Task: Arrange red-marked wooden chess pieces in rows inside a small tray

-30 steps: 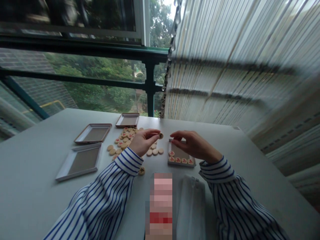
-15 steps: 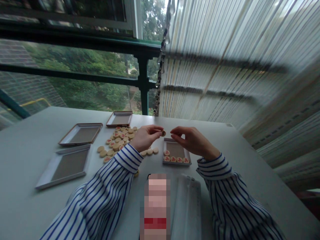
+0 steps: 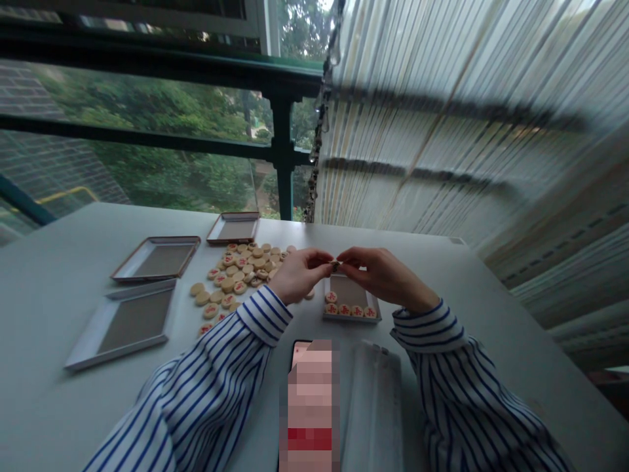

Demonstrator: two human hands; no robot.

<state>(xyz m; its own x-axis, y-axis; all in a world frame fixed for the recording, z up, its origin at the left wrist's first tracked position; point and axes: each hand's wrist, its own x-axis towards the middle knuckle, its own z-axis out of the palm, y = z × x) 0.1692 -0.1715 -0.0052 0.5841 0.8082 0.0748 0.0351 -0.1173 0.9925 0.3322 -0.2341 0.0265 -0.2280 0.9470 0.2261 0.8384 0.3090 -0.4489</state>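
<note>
Pinches one round piece [image 3: 335, 265] between thumb and fingers of the left hand [image 3: 297, 275], just above the far left corner of the small tray [image 3: 350, 291]; has the right hand [image 3: 388, 276] over the far right part of that tray, thumb and forefinger almost together at the piece's right edge; cannot tell whether gripping it or only touching. Shows five red-marked pieces [image 3: 344, 310] inside the tray, four in a row along the near wall, one just beyond the leftmost; shows a loose heap [image 3: 246, 265] of pale pieces left of the tray, some marked red, partly hidden by the left hand and sleeve [image 3: 265, 316]. Has, well left of the tray, a brown-rimmed box [image 3: 233, 228] farthest back, another brown-rimmed box [image 3: 170, 260] farther left, and a white-walled box [image 3: 140, 321] nearest; shows a phone [image 3: 300, 354] and a translucent case [image 3: 376, 393] on the worktop [image 3: 491, 328], nearer than the tray.
</note>
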